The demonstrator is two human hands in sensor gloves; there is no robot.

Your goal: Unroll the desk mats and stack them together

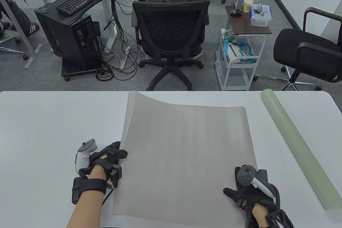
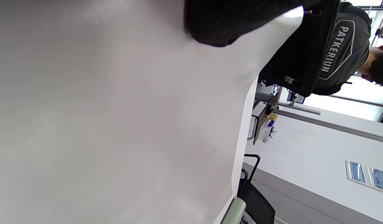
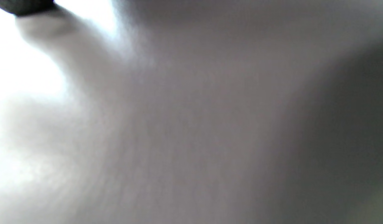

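At table (image 1: 53, 121) centre: grey mat (image 1: 184, 155) unrolled, left hand (image 1: 108, 155) clamped on left edge, right hand (image 1: 245, 193) pressed flat, fingers apart; green mat (image 1: 296, 147) rolled, right edge.

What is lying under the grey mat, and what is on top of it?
Under the grey mat only the white table shows around it; the covered part is hidden. On top, the right hand presses its near right corner.
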